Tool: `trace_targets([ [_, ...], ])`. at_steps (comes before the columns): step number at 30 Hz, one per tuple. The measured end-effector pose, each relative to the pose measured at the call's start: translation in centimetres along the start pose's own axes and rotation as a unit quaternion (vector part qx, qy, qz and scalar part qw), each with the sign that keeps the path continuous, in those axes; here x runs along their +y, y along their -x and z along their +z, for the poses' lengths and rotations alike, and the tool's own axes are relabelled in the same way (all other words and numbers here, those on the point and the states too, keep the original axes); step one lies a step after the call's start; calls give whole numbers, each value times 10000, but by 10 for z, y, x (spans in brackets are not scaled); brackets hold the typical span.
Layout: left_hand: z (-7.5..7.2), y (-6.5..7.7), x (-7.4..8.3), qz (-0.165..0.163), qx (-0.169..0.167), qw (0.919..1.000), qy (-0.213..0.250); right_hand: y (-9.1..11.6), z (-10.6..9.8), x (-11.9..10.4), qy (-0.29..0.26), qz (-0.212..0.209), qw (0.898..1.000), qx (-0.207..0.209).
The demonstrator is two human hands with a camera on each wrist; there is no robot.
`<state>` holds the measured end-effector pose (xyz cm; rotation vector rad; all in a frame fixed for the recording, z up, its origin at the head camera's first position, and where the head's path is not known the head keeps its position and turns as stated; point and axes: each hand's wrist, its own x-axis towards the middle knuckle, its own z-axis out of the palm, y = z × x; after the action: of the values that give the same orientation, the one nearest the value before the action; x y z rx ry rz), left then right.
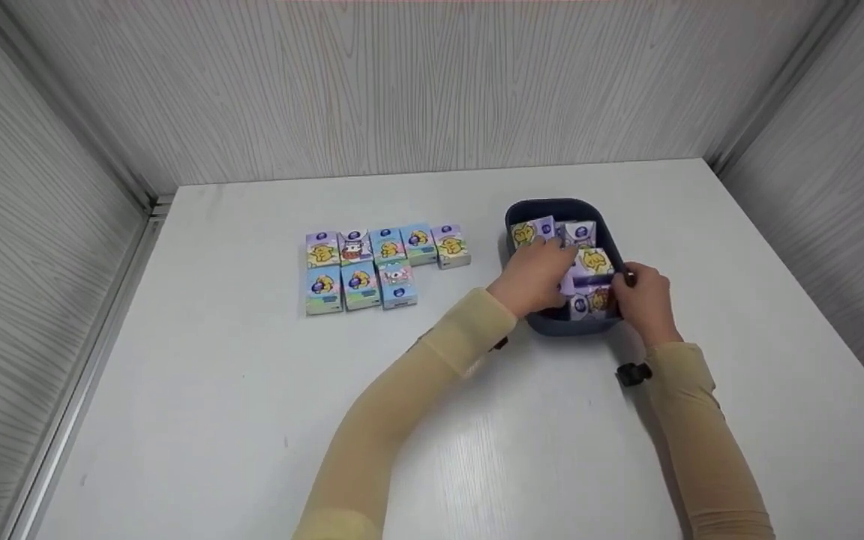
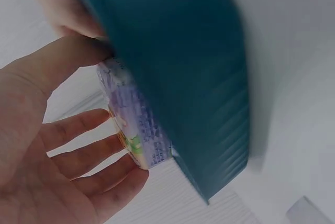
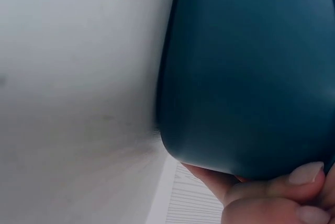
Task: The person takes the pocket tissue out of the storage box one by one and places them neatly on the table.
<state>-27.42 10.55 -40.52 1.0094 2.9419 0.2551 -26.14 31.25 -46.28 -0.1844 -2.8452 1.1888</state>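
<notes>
A dark blue plastic bin (image 1: 576, 328) stands on the right half of the table with several purple cartoon-print tissue packs (image 1: 593, 262) inside. Reaching in over its left side, my left hand (image 1: 533, 279) grips one of the packs. In the left wrist view that purple tissue pack (image 2: 133, 119) sticks up past the rim of the bin (image 2: 188, 77), with thumb at one end and fingertips along its edge. My right hand (image 1: 646, 301) holds the bin's right rim. From the right wrist, its fingers (image 3: 272, 192) curl at the corner of the bin (image 3: 246, 77).
Left of the bin, several more tissue packs (image 1: 361, 283) in blue and purple lie in two rows on the white table (image 1: 199, 390). Wood-grain panels (image 1: 402, 90) enclose the back and both sides. A black wrist-camera piece (image 1: 633, 373) sits by the right sleeve.
</notes>
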Motion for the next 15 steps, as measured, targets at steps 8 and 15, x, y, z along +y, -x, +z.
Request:
trace_targets([
  [8,-24,36,-16,-95,273,9994,181,2,6,-2,25,-59,10000,48],
  [15,-19,71,-39,-323,426,9984,205,3,1,-2,-11,-40,10000,-14],
])
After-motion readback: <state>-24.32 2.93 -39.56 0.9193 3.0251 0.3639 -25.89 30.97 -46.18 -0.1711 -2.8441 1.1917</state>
